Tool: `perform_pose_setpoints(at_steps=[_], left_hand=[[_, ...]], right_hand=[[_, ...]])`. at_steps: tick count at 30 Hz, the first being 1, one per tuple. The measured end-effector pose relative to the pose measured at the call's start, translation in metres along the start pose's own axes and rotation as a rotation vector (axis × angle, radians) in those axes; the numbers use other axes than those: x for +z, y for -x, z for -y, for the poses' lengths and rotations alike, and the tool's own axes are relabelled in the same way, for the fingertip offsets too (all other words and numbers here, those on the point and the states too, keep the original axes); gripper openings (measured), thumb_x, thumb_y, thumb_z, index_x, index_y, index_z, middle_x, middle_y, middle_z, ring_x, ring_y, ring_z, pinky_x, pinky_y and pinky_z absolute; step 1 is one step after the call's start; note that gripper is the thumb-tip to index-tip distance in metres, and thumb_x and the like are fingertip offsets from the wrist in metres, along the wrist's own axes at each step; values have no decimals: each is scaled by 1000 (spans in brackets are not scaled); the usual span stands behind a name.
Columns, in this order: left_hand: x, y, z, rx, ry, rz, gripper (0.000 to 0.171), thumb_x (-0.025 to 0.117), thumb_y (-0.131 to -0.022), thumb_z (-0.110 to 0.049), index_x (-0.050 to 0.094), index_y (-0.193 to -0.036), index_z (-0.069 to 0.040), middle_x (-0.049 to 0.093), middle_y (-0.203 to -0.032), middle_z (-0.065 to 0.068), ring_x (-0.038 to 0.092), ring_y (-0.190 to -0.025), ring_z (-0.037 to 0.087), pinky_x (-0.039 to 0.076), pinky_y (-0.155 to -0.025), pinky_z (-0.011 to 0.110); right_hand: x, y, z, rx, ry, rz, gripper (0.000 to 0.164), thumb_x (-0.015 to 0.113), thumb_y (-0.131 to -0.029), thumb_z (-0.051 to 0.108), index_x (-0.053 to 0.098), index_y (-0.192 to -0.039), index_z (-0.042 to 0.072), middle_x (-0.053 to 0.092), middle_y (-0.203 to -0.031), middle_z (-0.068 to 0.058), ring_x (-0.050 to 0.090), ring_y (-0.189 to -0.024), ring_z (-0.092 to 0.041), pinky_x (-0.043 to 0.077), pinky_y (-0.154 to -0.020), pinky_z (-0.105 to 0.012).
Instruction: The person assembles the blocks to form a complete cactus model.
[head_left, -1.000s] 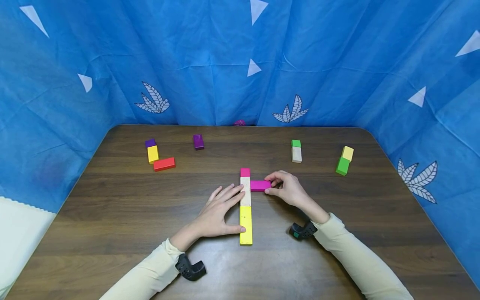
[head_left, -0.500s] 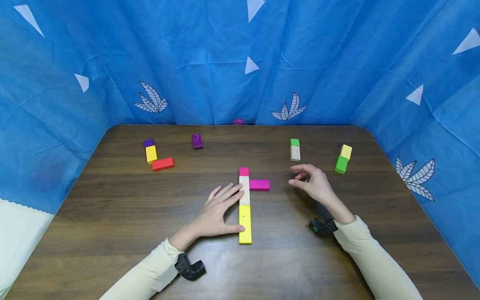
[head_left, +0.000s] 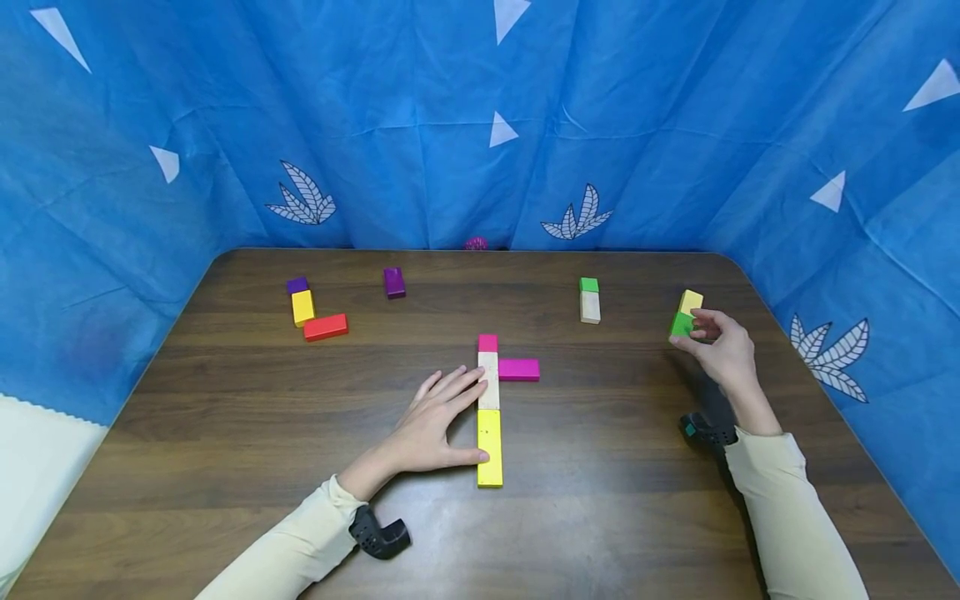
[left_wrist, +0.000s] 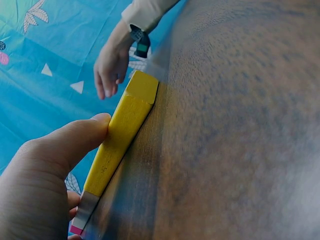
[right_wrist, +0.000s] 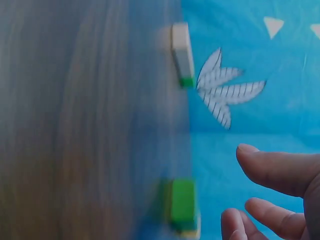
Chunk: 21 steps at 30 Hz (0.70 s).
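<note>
No readable text, labels, numbers

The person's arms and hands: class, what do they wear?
The left sleeve and right sleeve are long, plain cream. The left wrist device is black and chunky; the right wrist device is black with a small green patch. Left hand and right hand are gloveless.

Twelve blocks (head_left: 490, 448): three yellow, two green, two white, two purple, two pink, one red; two hands (head_left: 427, 429); two wrist cameras (head_left: 381, 534).
</note>
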<state>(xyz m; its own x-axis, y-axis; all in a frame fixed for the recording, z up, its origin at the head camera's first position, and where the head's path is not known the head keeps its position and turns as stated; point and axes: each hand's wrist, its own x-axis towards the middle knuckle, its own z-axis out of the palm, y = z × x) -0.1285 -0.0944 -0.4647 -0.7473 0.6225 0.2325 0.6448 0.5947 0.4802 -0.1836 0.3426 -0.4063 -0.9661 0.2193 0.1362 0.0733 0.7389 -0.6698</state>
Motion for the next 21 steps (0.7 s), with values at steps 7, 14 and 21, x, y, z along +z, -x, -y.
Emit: perform_pose_setpoints(at_steps=[7, 14, 21], left_hand=[[1, 1, 0, 1, 2, -5, 95, 72, -74, -58, 41, -149, -9, 33, -159, 3, 27, -148, 33, 15, -118, 57], [1, 1, 0, 2, 9, -8, 95, 72, -74, -58, 41, -149, -9, 33, -159, 3, 26, -148, 33, 15, -118, 57], [1, 0, 0, 3, 12, -9, 95, 73, -74, -58, 42, -149, -9, 33, -159, 4, 27, -148, 33, 15, -118, 58]], right_hand=[[-4, -15, -26, 94, -2, 59, 67, 70, -90, 26, 42, -141, -8, 50, -131, -30, 48, -92, -9, 41, -62, -5], [-3, -25, -35, 127, -60, 128, 71, 70, -90, 28, 39, -141, -11, 48, -133, -30, 46, -81, 4, 44, -63, -5], [0, -28, -36, 125, -83, 149, 73, 70, -90, 28, 37, -142, -11, 47, -132, -29, 46, -80, 4, 44, -64, -5]])
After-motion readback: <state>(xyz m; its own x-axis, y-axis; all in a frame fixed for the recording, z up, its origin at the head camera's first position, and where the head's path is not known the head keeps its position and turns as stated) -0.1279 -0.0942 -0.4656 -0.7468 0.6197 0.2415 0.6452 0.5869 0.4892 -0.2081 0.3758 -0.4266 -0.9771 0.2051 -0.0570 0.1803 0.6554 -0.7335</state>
